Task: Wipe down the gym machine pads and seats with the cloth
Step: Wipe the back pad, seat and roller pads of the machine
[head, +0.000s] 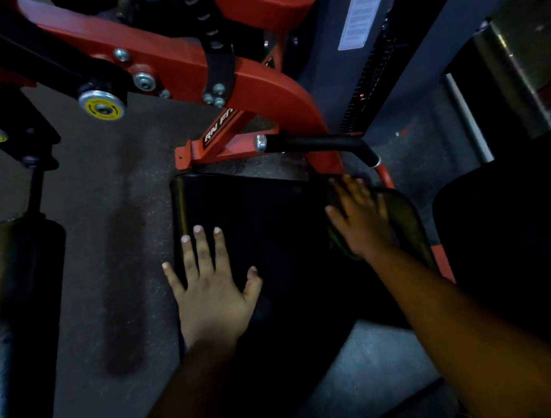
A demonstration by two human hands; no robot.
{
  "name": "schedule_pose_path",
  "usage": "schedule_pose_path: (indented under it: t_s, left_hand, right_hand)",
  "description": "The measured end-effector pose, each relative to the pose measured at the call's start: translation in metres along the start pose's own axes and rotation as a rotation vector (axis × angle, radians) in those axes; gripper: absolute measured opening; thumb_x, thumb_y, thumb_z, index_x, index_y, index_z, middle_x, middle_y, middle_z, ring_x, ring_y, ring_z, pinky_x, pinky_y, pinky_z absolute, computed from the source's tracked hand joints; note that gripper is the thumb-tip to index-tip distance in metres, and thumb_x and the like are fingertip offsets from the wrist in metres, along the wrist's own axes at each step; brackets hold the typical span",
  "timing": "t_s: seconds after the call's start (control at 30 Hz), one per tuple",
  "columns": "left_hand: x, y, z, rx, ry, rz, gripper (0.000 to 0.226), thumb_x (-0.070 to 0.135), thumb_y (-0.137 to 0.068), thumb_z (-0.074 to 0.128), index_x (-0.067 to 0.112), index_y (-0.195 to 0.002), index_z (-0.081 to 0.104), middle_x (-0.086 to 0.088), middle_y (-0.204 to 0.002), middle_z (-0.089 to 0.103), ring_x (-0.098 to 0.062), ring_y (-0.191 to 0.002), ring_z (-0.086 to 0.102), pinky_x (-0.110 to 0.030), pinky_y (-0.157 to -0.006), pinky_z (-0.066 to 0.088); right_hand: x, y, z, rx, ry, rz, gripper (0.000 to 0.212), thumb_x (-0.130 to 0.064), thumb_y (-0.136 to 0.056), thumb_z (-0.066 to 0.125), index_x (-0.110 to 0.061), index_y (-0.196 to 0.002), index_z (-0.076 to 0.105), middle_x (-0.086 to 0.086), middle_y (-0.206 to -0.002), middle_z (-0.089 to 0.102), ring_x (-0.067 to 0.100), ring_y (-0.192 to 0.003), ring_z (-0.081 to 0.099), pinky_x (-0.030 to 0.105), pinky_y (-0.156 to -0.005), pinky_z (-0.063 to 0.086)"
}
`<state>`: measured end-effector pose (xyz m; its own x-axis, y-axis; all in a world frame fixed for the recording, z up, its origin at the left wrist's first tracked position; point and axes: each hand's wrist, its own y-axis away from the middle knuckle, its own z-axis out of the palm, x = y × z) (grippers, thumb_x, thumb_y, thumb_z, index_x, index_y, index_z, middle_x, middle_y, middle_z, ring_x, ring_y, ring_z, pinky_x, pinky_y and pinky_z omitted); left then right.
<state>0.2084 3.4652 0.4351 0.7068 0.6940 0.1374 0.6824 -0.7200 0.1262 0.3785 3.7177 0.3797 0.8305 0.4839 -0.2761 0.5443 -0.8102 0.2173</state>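
cloth (405, 219): dark green, soft, light, likely limp; lies on the seat's right edge, best pressed flat under the palm.
right hand (361, 217): grip spread, pressing the cloth.
left hand (212, 286): grip spread flat on the seat.
seat (268, 216): black, smooth, padded, probably slick vinyl.
roller (16, 292): left, black, cylindrical.

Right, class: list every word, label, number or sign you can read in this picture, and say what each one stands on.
"RN FIT", cut off after that: black sticker on the red frame.
White label on the grey column: print too small and blurred to read.
Yellow discs on the pivot caps: markings unreadable.
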Motion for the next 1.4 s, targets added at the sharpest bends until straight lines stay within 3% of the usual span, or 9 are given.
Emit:
schedule_pose_path:
  t_s: [0.1,0.2,0.33,0.43,0.53,0.63,0.97,1.17,1.4]
  left_hand:
    - [0.001,0.001,0.001,-0.003,-0.038,0.051,0.085,0.065,-0.094,0.031,0.019,-0.163,0.013,-0.009,-0.171,0.003,-0.028,-0.158,-0.003,-0.066,-0.122,-0.001]
    - [0.001,0.002,0.0,-0.013,-0.07,0.139,0.081,0.063,-0.095,0.028,0.019,-0.163,0.018,-0.007,-0.171,0.007,-0.025,-0.159,-0.002,-0.067,-0.122,0.001]
    - [0.0,0.0,-0.002,-0.032,-0.071,0.135,0.082,0.064,-0.094,0.026,0.02,-0.163,0.018,-0.005,-0.171,0.005,-0.024,-0.158,-0.004,-0.064,-0.123,0.004]
    - [0.0,0.001,0.002,-0.024,-0.061,0.147,0.082,0.065,-0.095,0.023,0.022,-0.163,0.013,-0.003,-0.172,0.0,-0.022,-0.158,-0.009,-0.061,-0.125,0.002]
    - [0.001,0.001,0.003,0.003,-0.052,0.141,0.081,0.065,-0.096,0.021,0.023,-0.163,0.01,-0.002,-0.172,-0.001,-0.02,-0.158,-0.011,-0.058,-0.126,-0.001]
    - [0.002,0.001,0.0,0.028,-0.011,0.125,0.082,0.065,-0.096,0.022,0.021,-0.164,0.009,-0.001,-0.172,0.003,-0.018,-0.158,-0.008,-0.057,-0.126,-0.001]
    - [-0.023,0.041,-0.004,0.23,0.511,-0.163,0.077,0.05,-0.095,0.024,0.016,-0.163,0.014,-0.002,-0.172,0.005,-0.016,-0.158,0.004,-0.058,-0.125,0.004]
    - [-0.04,0.115,0.008,0.151,0.523,-0.129,0.075,0.054,-0.098,0.021,0.021,-0.164,0.006,0.005,-0.172,-0.001,-0.008,-0.157,-0.004,-0.047,-0.126,-0.009]
    - [-0.057,0.159,0.013,0.167,0.712,-0.309,0.075,0.053,-0.096,0.021,0.022,-0.164,0.013,0.008,-0.171,0.004,-0.004,-0.156,0.001,-0.044,-0.126,-0.005]
  right_hand:
    - [0.047,-0.002,-0.006,0.001,-0.015,0.292,0.066,-0.058,-0.102,0.031,-0.034,-0.162,0.018,-0.002,-0.172,0.011,0.019,-0.158,0.002,0.066,-0.122,0.005]
    - [0.005,0.008,0.0,0.022,-0.072,0.427,0.067,-0.055,-0.102,0.037,-0.035,-0.163,0.015,0.0,-0.172,0.006,0.022,-0.158,0.002,0.065,-0.121,0.008]
    - [-0.046,0.065,0.011,-0.073,-0.031,0.059,0.071,-0.063,-0.096,0.025,-0.04,-0.162,0.01,-0.004,-0.172,0.003,0.021,-0.159,0.001,0.056,-0.123,0.008]
    - [0.026,0.071,0.012,-0.031,0.073,-0.072,0.071,-0.058,-0.096,0.023,-0.031,-0.162,0.021,0.003,-0.17,0.018,0.026,-0.156,0.02,0.063,-0.12,0.023]
    - [0.081,0.049,0.002,0.027,-0.019,0.309,0.072,-0.059,-0.097,0.025,-0.028,-0.163,0.022,0.008,-0.171,0.014,0.031,-0.157,0.015,0.06,-0.12,0.026]
    - [0.036,0.019,0.0,0.022,-0.094,0.518,0.067,-0.05,-0.103,0.034,-0.034,-0.163,0.01,0.001,-0.172,0.003,0.025,-0.158,0.001,0.06,-0.122,0.013]
    - [-0.213,0.047,0.029,0.026,0.02,-0.501,0.068,-0.058,-0.096,0.03,-0.038,-0.16,0.023,0.001,-0.171,0.014,0.029,-0.158,0.009,0.063,-0.118,0.018]
    - [-0.273,0.012,0.019,-0.09,0.138,-0.549,0.055,-0.053,-0.092,0.036,-0.04,-0.144,0.05,-0.006,-0.169,0.021,0.023,-0.158,0.005,0.065,-0.119,0.009]
    - [-0.24,0.128,0.039,0.02,0.084,-0.813,0.053,-0.052,-0.079,0.038,-0.028,-0.109,0.075,-0.008,-0.131,0.065,0.019,-0.144,0.041,0.059,-0.116,0.02]
